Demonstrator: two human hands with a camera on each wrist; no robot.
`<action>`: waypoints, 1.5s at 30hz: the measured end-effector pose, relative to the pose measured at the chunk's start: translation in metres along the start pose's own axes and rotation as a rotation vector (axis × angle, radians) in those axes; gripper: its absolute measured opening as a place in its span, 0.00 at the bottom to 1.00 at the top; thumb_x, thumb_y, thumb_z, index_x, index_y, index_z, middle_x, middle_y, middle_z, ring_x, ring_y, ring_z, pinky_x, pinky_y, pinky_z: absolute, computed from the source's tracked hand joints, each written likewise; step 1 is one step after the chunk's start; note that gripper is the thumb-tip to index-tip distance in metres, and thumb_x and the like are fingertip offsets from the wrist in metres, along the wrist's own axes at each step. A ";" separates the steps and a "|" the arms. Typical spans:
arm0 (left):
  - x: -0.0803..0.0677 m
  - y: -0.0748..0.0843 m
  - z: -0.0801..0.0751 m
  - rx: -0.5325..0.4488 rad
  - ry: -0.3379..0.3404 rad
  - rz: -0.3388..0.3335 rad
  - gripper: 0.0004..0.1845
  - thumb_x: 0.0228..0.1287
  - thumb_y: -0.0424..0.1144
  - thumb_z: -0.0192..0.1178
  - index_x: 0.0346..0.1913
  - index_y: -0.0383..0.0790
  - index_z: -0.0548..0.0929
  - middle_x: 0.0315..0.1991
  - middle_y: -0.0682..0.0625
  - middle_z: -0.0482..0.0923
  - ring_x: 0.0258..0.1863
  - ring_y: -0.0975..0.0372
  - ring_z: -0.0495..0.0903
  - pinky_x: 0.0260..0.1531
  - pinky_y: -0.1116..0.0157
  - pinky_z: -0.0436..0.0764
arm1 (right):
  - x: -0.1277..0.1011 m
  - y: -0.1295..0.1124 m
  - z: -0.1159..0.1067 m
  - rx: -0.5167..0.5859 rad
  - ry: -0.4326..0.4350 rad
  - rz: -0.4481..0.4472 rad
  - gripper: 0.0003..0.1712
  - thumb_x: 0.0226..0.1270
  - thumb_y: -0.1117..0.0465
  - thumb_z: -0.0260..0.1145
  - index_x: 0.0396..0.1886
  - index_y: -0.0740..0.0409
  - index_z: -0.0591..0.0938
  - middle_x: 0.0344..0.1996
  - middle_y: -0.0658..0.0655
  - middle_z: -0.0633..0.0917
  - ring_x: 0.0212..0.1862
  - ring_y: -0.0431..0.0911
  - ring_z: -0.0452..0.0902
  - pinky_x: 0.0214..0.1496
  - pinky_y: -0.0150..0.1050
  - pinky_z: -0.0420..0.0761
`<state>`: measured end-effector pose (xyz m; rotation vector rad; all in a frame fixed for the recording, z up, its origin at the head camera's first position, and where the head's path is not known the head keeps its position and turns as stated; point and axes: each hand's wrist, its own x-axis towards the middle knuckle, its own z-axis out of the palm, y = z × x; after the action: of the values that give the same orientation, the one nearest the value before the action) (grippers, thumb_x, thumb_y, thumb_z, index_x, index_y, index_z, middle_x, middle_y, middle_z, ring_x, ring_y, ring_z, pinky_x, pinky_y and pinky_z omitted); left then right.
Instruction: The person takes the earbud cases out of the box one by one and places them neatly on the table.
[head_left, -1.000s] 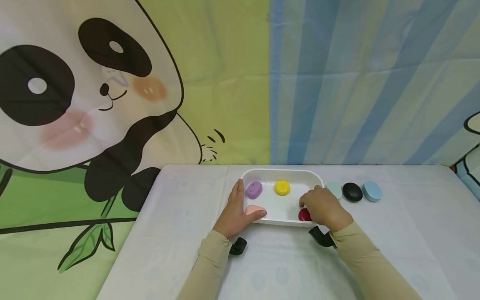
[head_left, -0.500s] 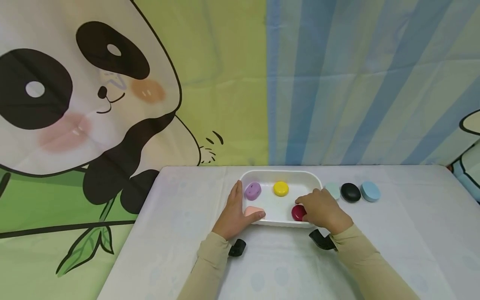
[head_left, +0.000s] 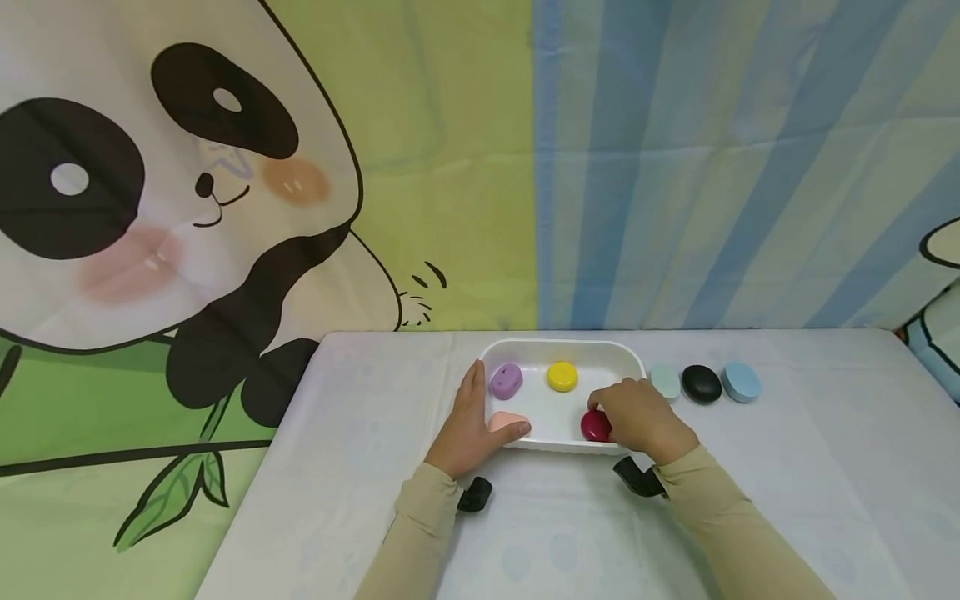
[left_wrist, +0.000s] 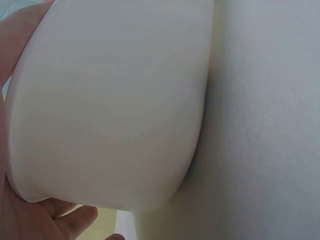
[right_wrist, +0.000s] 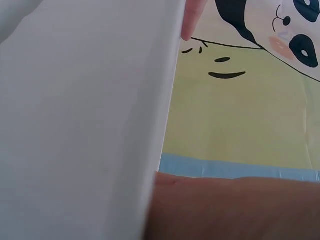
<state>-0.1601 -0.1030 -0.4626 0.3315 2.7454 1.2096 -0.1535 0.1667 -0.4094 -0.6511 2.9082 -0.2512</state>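
Red oval piece (head_left: 596, 426) lies inside the white tray (head_left: 562, 347), at about 5 o'clock of the tray's floor, close to the near wall. Right hand (head_left: 640, 419) reaches over the near-right rim with fingers curled down onto this piece; contact is plain in the head view, but whether the fingertips truly pinch it or only rest on it cannot be told, since the knuckles hide them. The right wrist view shows only the tray's white outer wall and a strip of skin, so it adds nothing on the grasp.

Left hand (head_left: 471, 421) braces the tray at its 8 o'clock corner, thumb laid along the near rim beside the pink piece (head_left: 509, 420), fingers straight up the left wall; the left wrist view confirms a palm and fingers cupped against the tray's rounded outer wall (left_wrist: 105, 100).

Other contents: purple piece (head_left: 506, 381) at 10 o'clock and yellow piece (head_left: 562, 377) at 12 o'clock, both apart from either hand. Outside, at 3 o'clock of the tray, 3 pieces stand in a row: pale green (head_left: 665, 382), black (head_left: 701, 384), blue (head_left: 741, 382).

Handling advice, as a judgement: keep the left hand firm so the light tray does not slide, and grip the smooth red oval by its long sides, clear of the near wall.
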 end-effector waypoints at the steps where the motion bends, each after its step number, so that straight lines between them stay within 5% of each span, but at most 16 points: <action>1: 0.000 0.000 0.000 0.002 0.001 -0.002 0.68 0.52 0.69 0.69 0.82 0.44 0.37 0.82 0.44 0.37 0.79 0.51 0.46 0.73 0.48 0.57 | 0.000 0.000 0.000 -0.003 0.004 -0.008 0.18 0.49 0.66 0.81 0.43 0.57 0.88 0.30 0.53 0.86 0.33 0.51 0.76 0.40 0.49 0.79; 23: 0.001 0.001 -0.001 0.011 -0.002 -0.002 0.68 0.53 0.70 0.68 0.82 0.44 0.36 0.82 0.44 0.36 0.79 0.52 0.45 0.73 0.49 0.56 | 0.003 0.003 0.003 -0.006 -0.015 0.009 0.25 0.53 0.57 0.81 0.48 0.63 0.85 0.34 0.56 0.85 0.36 0.51 0.76 0.43 0.48 0.78; 45: 0.000 0.000 0.001 0.016 -0.001 -0.013 0.67 0.53 0.69 0.69 0.82 0.45 0.36 0.82 0.45 0.36 0.79 0.53 0.45 0.74 0.49 0.55 | -0.024 0.005 0.000 0.098 0.245 0.074 0.32 0.54 0.58 0.80 0.57 0.68 0.81 0.42 0.62 0.83 0.47 0.57 0.75 0.49 0.49 0.84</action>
<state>-0.1598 -0.1023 -0.4627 0.3149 2.7534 1.1838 -0.1343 0.1813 -0.4079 -0.5298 3.1182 -0.4939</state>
